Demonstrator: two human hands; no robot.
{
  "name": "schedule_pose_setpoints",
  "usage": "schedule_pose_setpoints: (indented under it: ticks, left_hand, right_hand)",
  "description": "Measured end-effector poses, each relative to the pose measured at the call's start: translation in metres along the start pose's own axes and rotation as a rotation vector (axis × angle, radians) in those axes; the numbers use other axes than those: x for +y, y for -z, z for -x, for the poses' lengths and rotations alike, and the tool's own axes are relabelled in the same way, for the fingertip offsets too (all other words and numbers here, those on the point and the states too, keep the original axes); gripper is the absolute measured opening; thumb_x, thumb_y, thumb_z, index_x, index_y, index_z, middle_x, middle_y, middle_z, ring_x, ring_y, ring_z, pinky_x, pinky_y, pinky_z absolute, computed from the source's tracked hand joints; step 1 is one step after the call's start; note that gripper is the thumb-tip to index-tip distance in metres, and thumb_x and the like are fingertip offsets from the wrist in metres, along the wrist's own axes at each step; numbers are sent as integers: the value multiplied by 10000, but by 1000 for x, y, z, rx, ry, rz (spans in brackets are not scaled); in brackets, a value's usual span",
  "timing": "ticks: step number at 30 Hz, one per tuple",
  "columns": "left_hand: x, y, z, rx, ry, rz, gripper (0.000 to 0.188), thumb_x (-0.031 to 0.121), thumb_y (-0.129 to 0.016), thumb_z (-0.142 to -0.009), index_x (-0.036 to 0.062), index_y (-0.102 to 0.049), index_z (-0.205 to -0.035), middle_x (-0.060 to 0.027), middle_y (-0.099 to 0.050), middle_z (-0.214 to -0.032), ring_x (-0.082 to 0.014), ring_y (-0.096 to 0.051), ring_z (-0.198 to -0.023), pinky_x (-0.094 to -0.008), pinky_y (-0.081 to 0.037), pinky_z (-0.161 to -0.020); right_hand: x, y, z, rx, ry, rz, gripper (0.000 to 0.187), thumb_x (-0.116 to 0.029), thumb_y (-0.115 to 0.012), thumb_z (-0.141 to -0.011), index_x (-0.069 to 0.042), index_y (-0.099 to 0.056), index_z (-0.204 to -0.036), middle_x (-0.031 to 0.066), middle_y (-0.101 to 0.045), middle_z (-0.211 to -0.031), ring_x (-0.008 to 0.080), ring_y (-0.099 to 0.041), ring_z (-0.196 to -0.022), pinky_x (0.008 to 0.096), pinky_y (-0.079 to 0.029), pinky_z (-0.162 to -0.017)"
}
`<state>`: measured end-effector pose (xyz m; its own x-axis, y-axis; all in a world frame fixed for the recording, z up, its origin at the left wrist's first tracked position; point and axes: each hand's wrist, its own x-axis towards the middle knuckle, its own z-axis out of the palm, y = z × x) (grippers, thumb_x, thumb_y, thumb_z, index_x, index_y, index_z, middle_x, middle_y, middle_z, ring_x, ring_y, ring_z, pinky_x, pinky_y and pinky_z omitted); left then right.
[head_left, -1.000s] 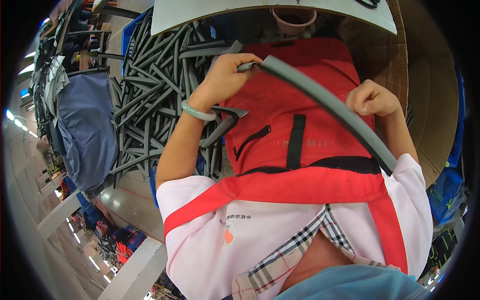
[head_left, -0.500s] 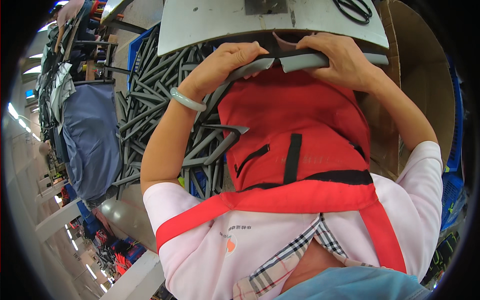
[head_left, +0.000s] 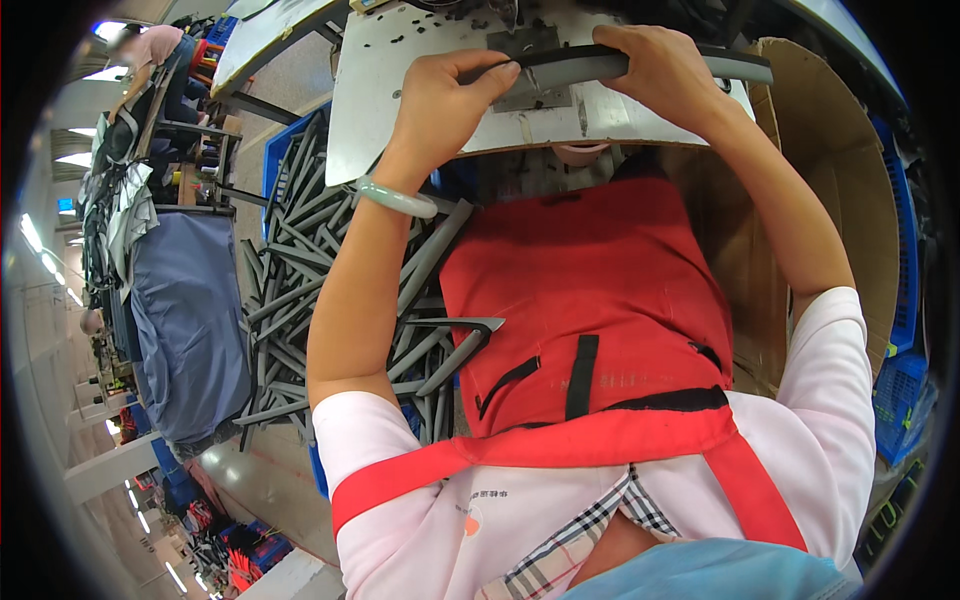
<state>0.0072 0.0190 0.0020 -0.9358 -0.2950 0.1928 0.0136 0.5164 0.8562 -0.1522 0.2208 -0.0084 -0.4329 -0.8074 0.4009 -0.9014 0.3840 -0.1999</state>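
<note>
A long, curved grey strip with a black edge (head_left: pixel 575 68) spans the gap between my hands, over the white worktable (head_left: pixel 400 95). My left hand (head_left: pixel 448 105) pinches its left end between thumb and fingers, beside a square metal plate (head_left: pixel 503 98) set in the tabletop. On the strip's right part, my right hand (head_left: pixel 660 78) is closed, thumb uppermost. The strip's far right end (head_left: pixel 745 68) sticks out past that hand. Part of a dark machine (head_left: pixel 508 12) shows at the top edge, above the plate.
Many similar grey strips (head_left: pixel 300 270) lie heaped to my left, partly in a blue crate (head_left: pixel 272 150). A tall cardboard box (head_left: pixel 835 200) stands at my right, with blue crates (head_left: pixel 905 390) beyond. My red apron (head_left: pixel 590 260) covers my lap. Another person (head_left: pixel 155 50) is at far left.
Both hands have moved forward with the strip, from the table's near edge to above the metal plate. The gap seen in the strip near the left hand has closed up.
</note>
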Motion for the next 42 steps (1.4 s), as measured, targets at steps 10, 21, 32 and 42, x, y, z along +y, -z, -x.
schedule_pose_setpoints:
  ticks: [10, 21, 32, 42]
  left_hand:
    - [-10, 3, -21, 53, 96, -17, 333, 232, -743, -853, -25, -727, -1064, -87, -729, -871, -125, -642, -791, -260, -510, -725]
    - [-22, 8, -32, 74, 66, 56, 291, 225, -733, -860, -10, -743, -1030, -34, -672, -768, -81, -537, -653, -224, -417, -589]
    - [-31, 7, -36, 77, 93, 248, 243, 198, -737, -836, 5, -760, -982, -19, -640, -717, -74, -489, -574, -235, -380, -511]
    - [-43, 37, -11, 192, 190, 274, 271, 166, -683, -918, -29, -700, -1106, -42, -649, -789, -82, -531, -636, -212, -420, -587]
  right_hand:
    - [5, -8, -20, -26, -34, -14, 423, -185, -738, -742, -49, -655, -1133, 164, -692, -937, 369, -643, -903, 436, -507, -791]
    - [4, 4, -34, 142, 165, -148, 330, -221, -715, -736, -63, -713, -1026, 193, -692, -845, 361, -675, -826, 442, -533, -724]
    - [-2, 17, -38, -45, -35, 66, 343, -272, -714, -743, -55, -704, -1009, 194, -693, -836, 363, -676, -848, 445, -532, -730]
    - [43, 36, -10, -162, -357, 334, 268, -286, -694, -760, -44, -711, -874, 197, -689, -828, 367, -677, -839, 471, -531, -732]
